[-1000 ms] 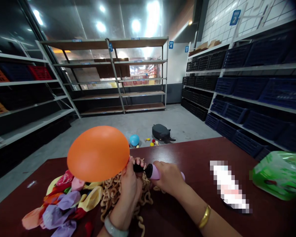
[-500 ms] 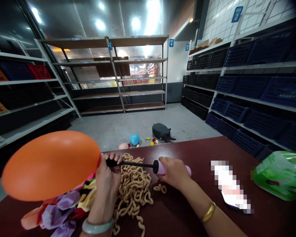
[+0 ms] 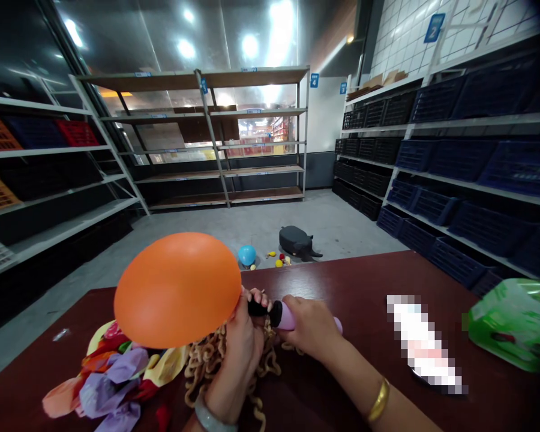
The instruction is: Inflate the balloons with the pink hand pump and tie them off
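"Which signs can you read?"

"A white 2 on the large blue sign (image 3: pixel 434 28), above the top shelf edge of the right-hand rack (image 3: pixel 495 122)."

"And farther back?"

"A 4 on the blue plate (image 3: pixel 314 80) beside the back rack's (image 3: pixel 270 76) top right corner. The blue tag (image 3: pixel 343 88) at the right-hand rack's far top corner seems to show a 3."

"The shelf-edge labels (image 3: pixel 249 69)?"

"Too small. The green package's (image 3: pixel 515 324) markings are illegible too."

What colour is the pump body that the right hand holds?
Light purple. The pump body shows best in the head view, partly behind the right hand.
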### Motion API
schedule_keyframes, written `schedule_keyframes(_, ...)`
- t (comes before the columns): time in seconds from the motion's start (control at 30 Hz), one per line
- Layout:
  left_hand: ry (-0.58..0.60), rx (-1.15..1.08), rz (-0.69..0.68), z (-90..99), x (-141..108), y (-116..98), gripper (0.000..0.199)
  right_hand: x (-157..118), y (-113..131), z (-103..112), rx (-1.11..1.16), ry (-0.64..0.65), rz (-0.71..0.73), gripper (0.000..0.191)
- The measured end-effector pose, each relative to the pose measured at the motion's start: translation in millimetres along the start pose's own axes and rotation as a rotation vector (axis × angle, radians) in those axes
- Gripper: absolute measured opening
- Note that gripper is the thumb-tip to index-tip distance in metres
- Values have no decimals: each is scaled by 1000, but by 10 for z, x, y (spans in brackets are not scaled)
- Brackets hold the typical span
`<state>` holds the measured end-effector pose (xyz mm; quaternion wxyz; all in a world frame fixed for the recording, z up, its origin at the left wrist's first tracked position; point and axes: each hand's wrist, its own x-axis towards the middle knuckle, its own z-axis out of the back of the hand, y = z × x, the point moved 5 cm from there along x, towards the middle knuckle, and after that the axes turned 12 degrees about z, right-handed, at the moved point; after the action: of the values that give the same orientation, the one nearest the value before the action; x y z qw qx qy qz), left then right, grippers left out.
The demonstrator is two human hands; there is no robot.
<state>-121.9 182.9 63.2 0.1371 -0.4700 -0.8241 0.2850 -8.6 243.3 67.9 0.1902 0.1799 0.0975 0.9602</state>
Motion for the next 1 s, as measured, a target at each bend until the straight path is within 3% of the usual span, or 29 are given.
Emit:
schedule_keyframes(0.13, -42, 28, -54, 94, 80, -297, 25, 17, -29, 11, 3, -9, 14, 30)
schedule_keyframes(0.33, -103, -33, -193, 418, 162, -1078, 33, 37, -93, 27, -43, 8, 20, 32)
schedule_keyframes(0.43, -91, -55, -219, 477, 154, -1225, 33, 35, -100, 36, -54, 5, 24, 30)
schedule_keyframes(0.57, -93, -83, -216, 423, 147, -1068, 33, 11, -149, 71, -100, 20, -3, 32)
schedule_keyframes(0.87, -1, -43, -9, 170, 85, -210, 20, -4, -79, 28, -77, 22, -32, 31)
schedule_keyframes(1.0, 38, -20, 14, 64, -28, -28, 15, -4, 0, -44, -16, 21, -31, 34)
